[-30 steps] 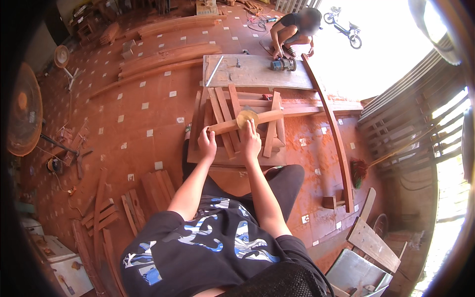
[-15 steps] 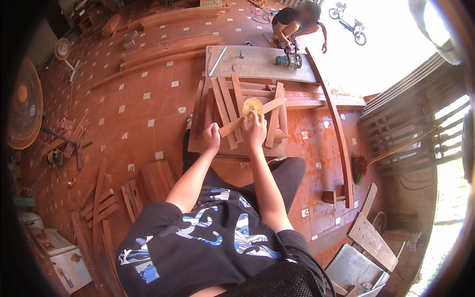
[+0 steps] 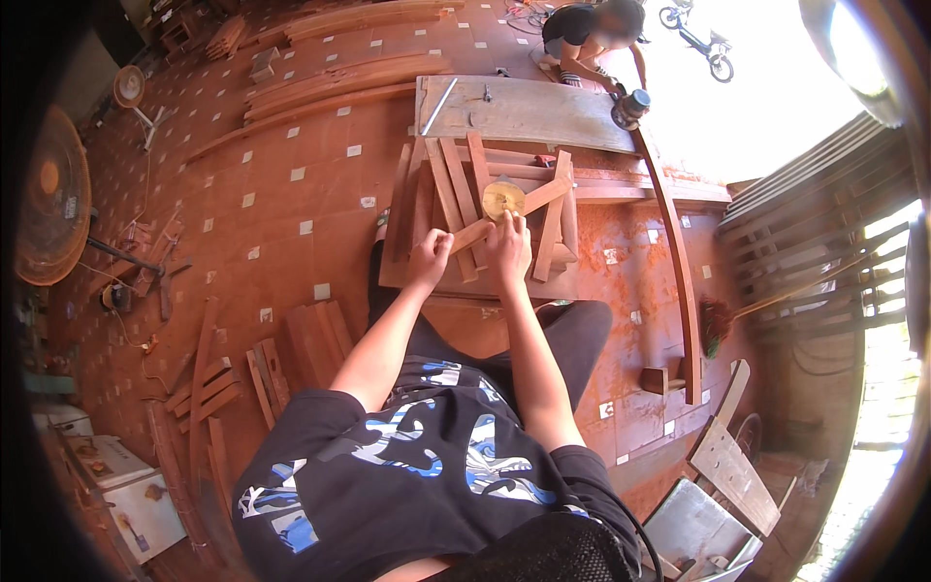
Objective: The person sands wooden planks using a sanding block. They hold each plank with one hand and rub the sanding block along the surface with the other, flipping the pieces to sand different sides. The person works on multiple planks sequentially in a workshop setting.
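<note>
A reddish wooden strip [image 3: 472, 235] lies aslant over several loose strips on a low wooden work surface [image 3: 456, 287] before me. My left hand [image 3: 433, 256] is closed at its near left end. A round yellow disc [image 3: 503, 198] with a dark centre sits across the strip. My right hand [image 3: 508, 250] has its fingers bent together at the disc's lower edge; the fingertips' exact grip is partly hidden. Other strips [image 3: 451, 199] lie side by side beyond my hands, and one strip [image 3: 552, 228] rests to the right.
Ahead, a person [image 3: 592, 44] crouches by a grey board [image 3: 533, 112], with a hand on a power tool [image 3: 630, 109]. A long beam [image 3: 674, 262] runs along my right. Wood pieces [image 3: 315, 339] and a standing fan [image 3: 53, 194] are on the left; a broom [image 3: 716, 325] is on the right.
The whole view has shifted slightly. My hands stay at the strip and disc with little change. The other person's power tool has moved right, to the board's edge by the long beam.
</note>
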Motion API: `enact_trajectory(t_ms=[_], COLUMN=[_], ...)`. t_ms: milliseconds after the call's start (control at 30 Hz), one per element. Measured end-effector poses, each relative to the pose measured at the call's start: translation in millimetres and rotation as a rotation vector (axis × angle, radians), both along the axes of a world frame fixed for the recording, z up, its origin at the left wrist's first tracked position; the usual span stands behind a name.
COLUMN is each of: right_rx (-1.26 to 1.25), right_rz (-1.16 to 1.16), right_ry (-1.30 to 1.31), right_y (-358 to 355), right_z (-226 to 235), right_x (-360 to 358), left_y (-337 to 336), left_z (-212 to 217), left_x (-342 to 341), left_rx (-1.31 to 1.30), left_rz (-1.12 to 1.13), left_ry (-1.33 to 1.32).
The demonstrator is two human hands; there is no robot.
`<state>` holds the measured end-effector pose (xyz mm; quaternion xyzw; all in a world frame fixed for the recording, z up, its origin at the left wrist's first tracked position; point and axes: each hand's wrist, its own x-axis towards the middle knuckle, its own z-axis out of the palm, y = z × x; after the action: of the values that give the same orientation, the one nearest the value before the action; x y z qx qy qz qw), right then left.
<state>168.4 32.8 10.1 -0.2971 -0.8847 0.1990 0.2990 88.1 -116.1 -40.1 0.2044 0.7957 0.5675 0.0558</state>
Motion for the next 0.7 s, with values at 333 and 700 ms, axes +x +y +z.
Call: enact_trajectory(t_ms=[333, 700], right_rx=[0.003, 0.175], right_rz=[0.098, 0.120], right_ry=[0.057, -0.017], right_y=[-24, -15], right_z=[10, -6], right_x=[3, 9], left_y=[15, 17], left_z=[-16, -27], left_x=[-3, -17], left_rx=[0.110, 0.308], left_rz=[-0.006, -0.005], left_ry=[0.046, 0.064])
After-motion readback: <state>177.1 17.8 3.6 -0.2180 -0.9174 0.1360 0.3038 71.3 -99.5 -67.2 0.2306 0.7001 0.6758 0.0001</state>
